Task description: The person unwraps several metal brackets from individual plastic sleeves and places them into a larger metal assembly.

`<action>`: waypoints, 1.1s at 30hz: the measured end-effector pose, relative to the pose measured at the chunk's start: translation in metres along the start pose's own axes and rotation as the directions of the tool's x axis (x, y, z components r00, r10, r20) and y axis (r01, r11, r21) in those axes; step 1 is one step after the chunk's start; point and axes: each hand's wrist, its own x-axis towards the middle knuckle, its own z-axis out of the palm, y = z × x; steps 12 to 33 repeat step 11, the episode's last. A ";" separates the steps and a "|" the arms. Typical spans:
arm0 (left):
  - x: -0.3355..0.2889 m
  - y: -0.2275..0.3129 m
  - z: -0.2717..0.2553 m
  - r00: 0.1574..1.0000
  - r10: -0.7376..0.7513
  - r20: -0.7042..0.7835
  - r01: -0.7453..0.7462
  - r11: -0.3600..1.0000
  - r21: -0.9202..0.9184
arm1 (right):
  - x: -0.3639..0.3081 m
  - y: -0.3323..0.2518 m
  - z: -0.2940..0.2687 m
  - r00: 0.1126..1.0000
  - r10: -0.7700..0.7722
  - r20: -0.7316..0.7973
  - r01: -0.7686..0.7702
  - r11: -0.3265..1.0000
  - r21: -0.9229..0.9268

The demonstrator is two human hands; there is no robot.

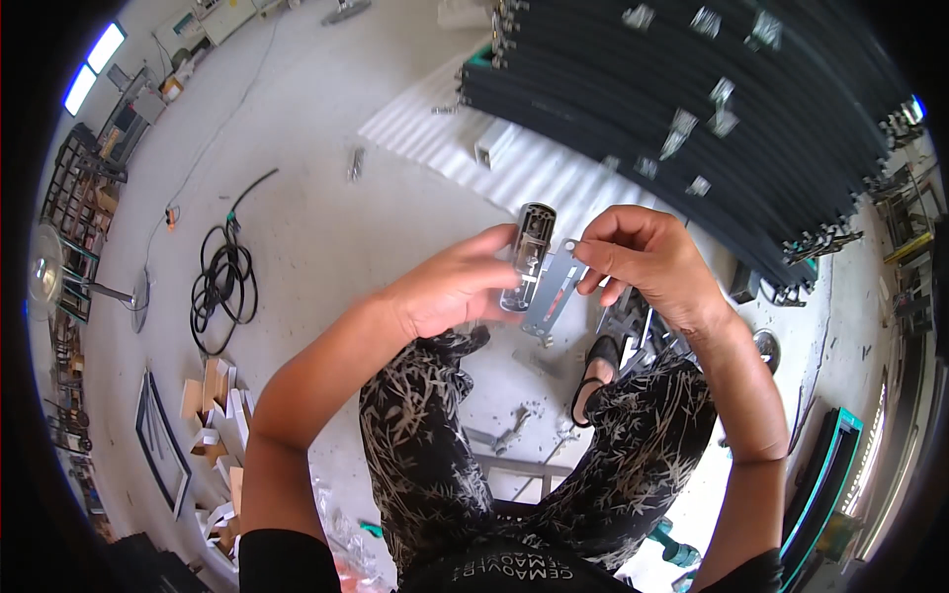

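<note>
My left hand (450,287) is wrapped round a long, narrow housing (535,237) with rounded ends, dark outside, its open hollow side showing metal parts within. Close beside it, on the right, hangs a flat grey metal strip (554,292) with holes and a slot. The thumb and fingers of my right hand (647,257) pinch the strip's upper end. Strip and housing lie nearly parallel; whether they touch I cannot tell. Both are held up in front of my knees, above the floor.
Dark frame profiles (682,109) are stacked at the far right on a white corrugated sheet (425,128). A coiled black hose (222,287) lies left, near cardboard boxes (213,385). Metal parts (633,321) lie by my sandalled foot (596,376). A green power tool (677,549) is at lower right.
</note>
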 end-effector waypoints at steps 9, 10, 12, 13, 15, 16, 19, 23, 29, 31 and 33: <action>-0.024 -0.041 0.048 0.855 0.507 -0.113 -0.516 0.805 -0.293 | -0.043 0.016 0.036 0.941 -0.160 -0.300 0.331 0.630 0.703; -0.023 -0.049 0.048 0.835 0.531 -0.147 -0.550 0.790 -0.270 | -0.042 0.026 0.045 0.951 -0.140 -0.275 0.297 0.659 0.691; -0.022 -0.054 0.048 0.812 0.555 -0.181 -0.583 0.774 -0.245 | -0.040 0.032 0.053 0.958 -0.062 -0.281 0.237 0.723 0.649; -0.022 -0.054 0.048 0.812 0.555 -0.181 -0.583 0.774 -0.245 | -0.040 0.032 0.053 0.958 -0.062 -0.281 0.237 0.723 0.649; -0.022 -0.054 0.048 0.812 0.555 -0.181 -0.583 0.774 -0.245 | -0.040 0.032 0.053 0.958 -0.062 -0.281 0.237 0.723 0.649; -0.022 -0.054 0.048 0.812 0.555 -0.181 -0.583 0.774 -0.245 | -0.040 0.032 0.053 0.958 -0.062 -0.281 0.237 0.723 0.649; -0.022 -0.054 0.048 0.812 0.555 -0.181 -0.583 0.774 -0.245 | -0.040 0.032 0.053 0.958 -0.062 -0.281 0.237 0.723 0.649; -0.022 -0.054 0.048 0.812 0.555 -0.181 -0.583 0.774 -0.245 | -0.040 0.032 0.053 0.958 -0.062 -0.281 0.237 0.723 0.649; -0.022 -0.054 0.048 0.812 0.555 -0.181 -0.583 0.774 -0.245 | -0.040 0.032 0.053 0.958 -0.062 -0.281 0.237 0.723 0.649; -0.022 -0.054 0.048 0.812 0.555 -0.181 -0.583 0.774 -0.245 | -0.040 0.032 0.053 0.958 -0.062 -0.281 0.237 0.723 0.649; -0.022 -0.054 0.048 0.812 0.555 -0.181 -0.583 0.774 -0.245 | -0.040 0.032 0.053 0.958 -0.062 -0.281 0.237 0.723 0.649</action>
